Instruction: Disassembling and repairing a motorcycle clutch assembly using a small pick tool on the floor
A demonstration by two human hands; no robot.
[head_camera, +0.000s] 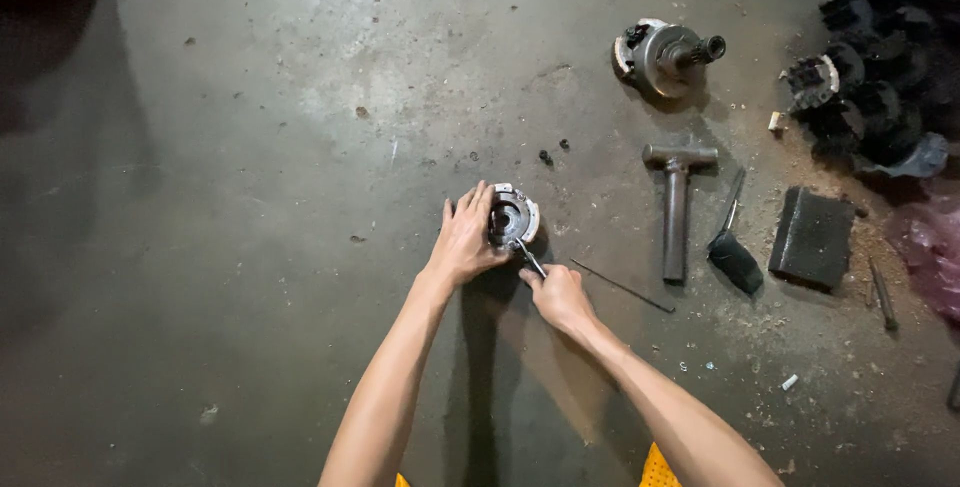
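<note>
Head view, centre frame: my left hand clamps the round metal clutch part on the concrete floor, while my right hand pinches a thin tool into it. I judge a slip could jab my left fingers.

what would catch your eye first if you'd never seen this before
First, the two hands meeting mid-frame over a round metal part on the concrete floor: the left hand steadies it while the right hand works a thin tool into it. To the right lie a heavy T-shaped tool, a black block and, further up, a similar round assembly.
</note>
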